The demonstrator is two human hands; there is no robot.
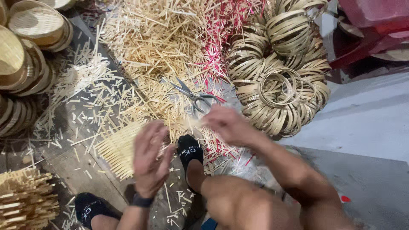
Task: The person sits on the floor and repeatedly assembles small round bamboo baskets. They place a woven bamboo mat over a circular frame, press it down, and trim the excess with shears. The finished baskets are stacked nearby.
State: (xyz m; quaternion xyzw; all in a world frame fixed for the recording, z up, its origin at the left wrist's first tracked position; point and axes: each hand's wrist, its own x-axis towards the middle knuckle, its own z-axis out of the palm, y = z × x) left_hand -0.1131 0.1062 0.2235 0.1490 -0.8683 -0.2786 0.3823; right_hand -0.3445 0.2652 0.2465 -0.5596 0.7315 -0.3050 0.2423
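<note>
Both arms reach up from the lower frame. The left hand [150, 158], blurred at centre-left, spreads its fingers wide; the right hand [226, 124], just above centre, curls loosely, fingers pinched together.

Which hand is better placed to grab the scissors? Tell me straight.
Probably the right hand: it is just below the scissors handles. The left hand is lower, over the woven bamboo mat.
</note>
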